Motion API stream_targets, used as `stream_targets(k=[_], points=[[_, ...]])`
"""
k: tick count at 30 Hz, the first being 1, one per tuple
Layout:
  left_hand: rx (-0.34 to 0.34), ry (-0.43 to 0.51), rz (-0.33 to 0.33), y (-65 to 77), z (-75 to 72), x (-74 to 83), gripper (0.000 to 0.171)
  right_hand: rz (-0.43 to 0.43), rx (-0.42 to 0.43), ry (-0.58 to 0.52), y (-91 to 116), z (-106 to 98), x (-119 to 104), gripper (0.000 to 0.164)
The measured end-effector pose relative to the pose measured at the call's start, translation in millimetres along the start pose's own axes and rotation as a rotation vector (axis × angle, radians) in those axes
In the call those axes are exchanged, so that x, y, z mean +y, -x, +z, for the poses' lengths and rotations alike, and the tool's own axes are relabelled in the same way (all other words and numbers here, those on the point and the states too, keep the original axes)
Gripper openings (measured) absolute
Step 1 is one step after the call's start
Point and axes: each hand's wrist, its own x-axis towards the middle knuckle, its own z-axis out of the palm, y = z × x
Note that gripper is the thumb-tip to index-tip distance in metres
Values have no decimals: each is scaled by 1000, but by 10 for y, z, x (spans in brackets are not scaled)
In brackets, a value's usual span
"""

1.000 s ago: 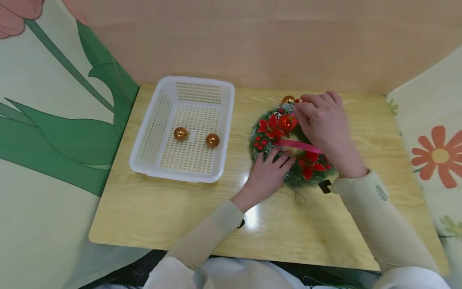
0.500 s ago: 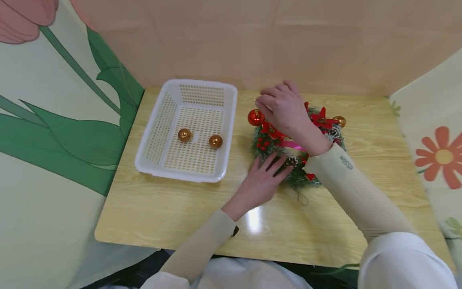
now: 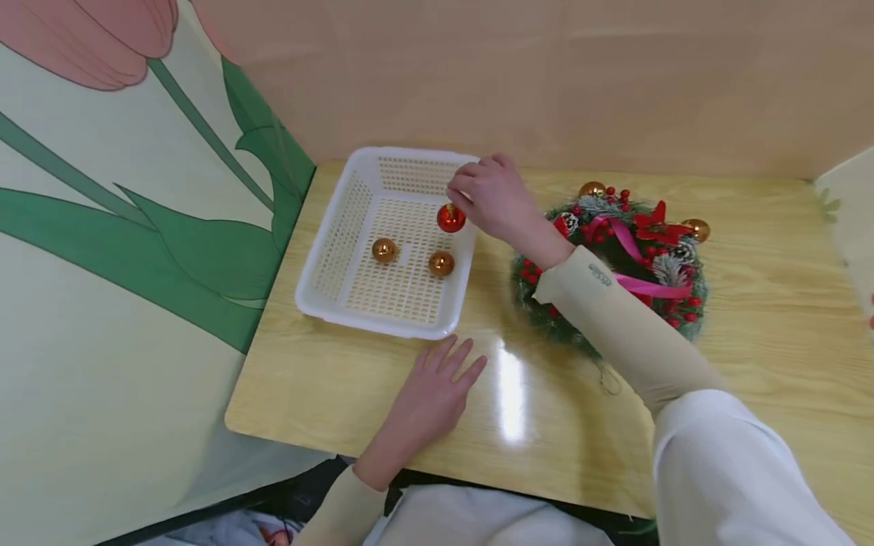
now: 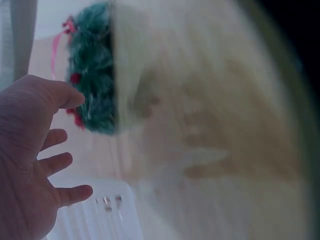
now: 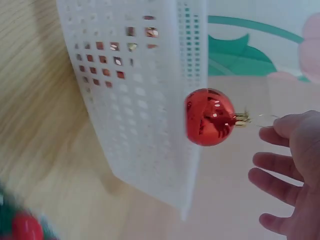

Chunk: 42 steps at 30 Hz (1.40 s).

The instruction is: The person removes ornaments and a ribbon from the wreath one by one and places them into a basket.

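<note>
My right hand point(image 3: 498, 201) pinches the thin hanging loop of a shiny red Christmas ball ornament point(image 5: 210, 117) between thumb and index finger. In the head view the red ball hangs over the right side of a white perforated plastic basket point(image 3: 321, 277). Inside the basket lie two copper-coloured ball ornaments, one to the left point(image 3: 385, 250) and one to the right point(image 3: 441, 263). My left hand point(image 3: 426, 394), fingers spread and holding nothing, is over the table just in front of the basket. The left wrist view shows its thumb and fingers apart.
A green wreath point(image 3: 560, 326) with red flowers, berries, pine cones and pink ribbon lies right of the basket, partly behind my right forearm. Copper balls point(image 3: 696, 230) sit at its outer edge. The wooden table point(image 3: 758, 379) meets a pinkish wall at the back.
My right hand has carried the red ball left from the wreath to above the basket. My left hand has left the wreath and moved left and toward me. The head view has shifted.
</note>
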Motion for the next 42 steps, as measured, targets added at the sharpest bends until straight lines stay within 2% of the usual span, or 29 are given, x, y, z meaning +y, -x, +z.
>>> stream_targets(k=[4,7,12,17,22,27,33,37,42], points=[[-6,33,-26,158,4,-79,52,86,-126,20,22,136,31,26],[-4,46,-30,210,23,-122,53,141,-186,34,71,235,64,26],[-9,75,-12,224,58,-151,56,220,-268,60,169,345,114,27],[-50,62,10,227,109,-198,57,283,-353,67,220,368,91,25],[-44,102,67,215,128,-280,58,341,-387,68,272,351,23,27],[-4,148,84,282,131,-352,57,368,-353,84,360,320,-67,27],[43,217,144,307,148,-405,54,436,-196,54,680,-39,-64,24],[40,244,208,182,134,-417,54,546,-124,40,1065,-299,80,24],[49,228,265,-66,88,-345,52,650,-74,52,1493,-444,271,23]])
